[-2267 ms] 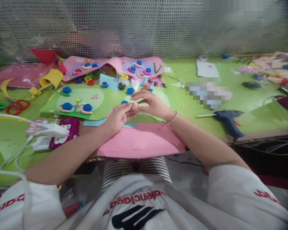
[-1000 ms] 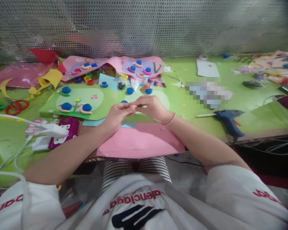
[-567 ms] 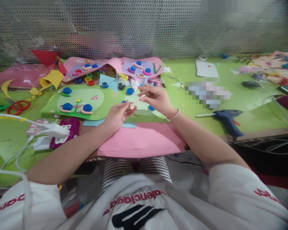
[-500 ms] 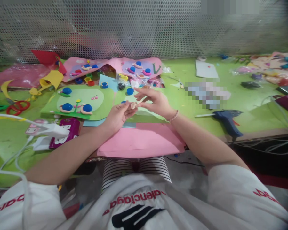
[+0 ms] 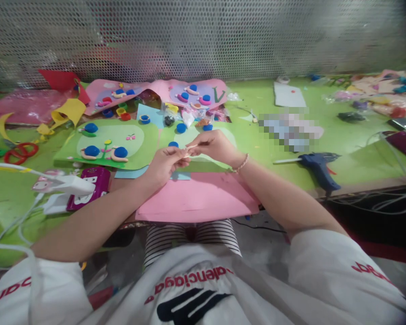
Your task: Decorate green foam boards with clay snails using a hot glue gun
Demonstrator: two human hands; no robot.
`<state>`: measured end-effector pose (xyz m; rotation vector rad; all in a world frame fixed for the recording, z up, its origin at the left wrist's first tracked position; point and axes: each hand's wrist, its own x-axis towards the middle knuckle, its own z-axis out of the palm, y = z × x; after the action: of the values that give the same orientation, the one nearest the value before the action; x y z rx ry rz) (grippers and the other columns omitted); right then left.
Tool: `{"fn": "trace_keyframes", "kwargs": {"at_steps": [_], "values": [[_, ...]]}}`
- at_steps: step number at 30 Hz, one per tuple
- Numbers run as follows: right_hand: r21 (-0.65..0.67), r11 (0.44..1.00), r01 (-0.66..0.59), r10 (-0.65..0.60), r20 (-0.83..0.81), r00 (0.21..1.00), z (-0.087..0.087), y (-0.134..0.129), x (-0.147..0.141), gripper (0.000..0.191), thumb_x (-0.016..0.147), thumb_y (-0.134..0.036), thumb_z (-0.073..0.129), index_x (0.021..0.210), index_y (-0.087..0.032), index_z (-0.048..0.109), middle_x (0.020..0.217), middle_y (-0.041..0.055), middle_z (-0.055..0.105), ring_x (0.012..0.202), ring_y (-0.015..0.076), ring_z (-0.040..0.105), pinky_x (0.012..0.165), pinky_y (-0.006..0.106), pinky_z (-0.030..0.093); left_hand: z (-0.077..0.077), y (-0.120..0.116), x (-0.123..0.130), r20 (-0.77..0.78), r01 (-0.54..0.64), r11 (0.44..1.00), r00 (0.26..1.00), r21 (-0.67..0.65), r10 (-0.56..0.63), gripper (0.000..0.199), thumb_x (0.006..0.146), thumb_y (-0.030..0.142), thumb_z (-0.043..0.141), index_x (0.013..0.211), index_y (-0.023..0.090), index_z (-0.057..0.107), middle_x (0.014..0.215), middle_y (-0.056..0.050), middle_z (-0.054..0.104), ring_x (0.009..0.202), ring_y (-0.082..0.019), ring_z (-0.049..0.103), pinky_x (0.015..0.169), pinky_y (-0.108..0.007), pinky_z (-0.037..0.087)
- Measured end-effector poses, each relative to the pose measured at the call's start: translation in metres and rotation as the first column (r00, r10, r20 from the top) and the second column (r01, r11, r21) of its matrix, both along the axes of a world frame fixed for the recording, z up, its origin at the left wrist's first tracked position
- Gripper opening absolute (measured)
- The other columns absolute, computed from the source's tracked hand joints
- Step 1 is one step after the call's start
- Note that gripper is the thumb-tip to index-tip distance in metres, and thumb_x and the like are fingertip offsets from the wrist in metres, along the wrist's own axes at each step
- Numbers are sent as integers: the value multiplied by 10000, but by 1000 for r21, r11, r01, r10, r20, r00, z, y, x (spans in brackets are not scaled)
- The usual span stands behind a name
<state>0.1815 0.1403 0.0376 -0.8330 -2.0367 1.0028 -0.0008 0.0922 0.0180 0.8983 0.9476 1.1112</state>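
Note:
Between my fingertips is a small strip of cream-coloured modelling clay (image 5: 190, 149), mostly covered by the fingers. My left hand (image 5: 165, 163) pinches one end, and my right hand (image 5: 214, 146) pinches the other with its fingers curled. Both hands are above a green card sheet (image 5: 149, 135) with a pale oval. On its left half sit several clay snails with blue shells, such as one snail (image 5: 119, 154) with a cream body. Blue clay discs, one blue disc (image 5: 181, 128) among them, lie just beyond my hands.
Pink sheets (image 5: 199, 198) lie at the table's front edge. To the right rests a blue glue gun (image 5: 320, 169). On the left are red-handled scissors (image 5: 20, 153) and a purple power strip (image 5: 99, 180) with white plugs. A perforated metal screen (image 5: 203, 40) stands behind the table.
The right hand's fingers have curled down from a more spread position and closed nearer the left hand's fingertips. The cream clay is now more hidden. The view has shifted slightly.

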Motion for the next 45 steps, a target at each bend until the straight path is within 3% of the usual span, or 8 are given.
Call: {"fn": "trace_keyframes", "kwargs": {"at_steps": [5,9,13,23,27,33,39,45], "values": [[-51,978,202,-208,-186,960,2,12,8,422,746,-506,693,934,-129,721,736,57,699,688,144,665,638,264,565,2,2,2,71,-54,998,996,-28,56,332,587,399,848,681,128,681,658,-37,693,597,-95,634,659,-211,511],[92,994,56,-54,-23,998,6,-1,2,515,741,-397,723,1208,-197,637,1063,80,700,946,188,657,703,269,560,3,1,4,116,15,999,993,-36,-11,317,747,435,735,792,124,693,791,-79,725,750,-144,683,762,-256,532],[144,988,-62,39,157,987,3,-10,-7,292,787,-258,656,1054,-152,706,941,76,720,777,146,642,686,269,528,4,-1,5,146,74,997,987,-22,-70,313,760,420,729,844,121,691,868,-84,727,814,-162,689,784,-276,539],[-13,1000,3,-2,38,999,-1,-12,-11,156,776,-227,618,847,-122,708,742,48,695,668,123,611,594,236,490,5,-1,5,120,71,995,991,-72,-62,328,781,436,702,793,109,691,761,-87,718,793,-208,709,782,-317,543],[-49,999,-19,23,81,996,1,-8,-10,208,788,-285,647,900,-124,716,779,56,711,684,126,615,617,240,493,6,-1,4,142,84,992,987,-91,-70,282,794,391,699,785,109,692,755,-79,718,751,-184,706,745,-286,546],[-70,972,-224,227,41,973,-4,0,-4,406,836,-481,611,1045,-138,672,928,72,709,769,128,629,701,251,530,6,1,2,137,46,993,990,-112,-30,194,753,306,745,805,124,701,773,-61,721,740,-149,696,746,-252,535],[-93,983,-158,158,-6,987,-2,-3,-5,469,907,-537,464,1025,-129,661,940,82,681,808,127,646,715,260,555,3,2,0,67,10,998,998,-63,-6,260,627,315,825,777,146,696,770,-31,717,707,-121,680,694,-217,521],[-28,998,-63,63,-12,998,-1,-5,-7,322,814,-422,650,958,-138,699,882,67,700,761,127,638,685,256,529,2,1,0,31,-20,999,999,-35,21,382,576,245,854,832,169,581,702,1,712,613,-117,669,642,-230,527]]}}
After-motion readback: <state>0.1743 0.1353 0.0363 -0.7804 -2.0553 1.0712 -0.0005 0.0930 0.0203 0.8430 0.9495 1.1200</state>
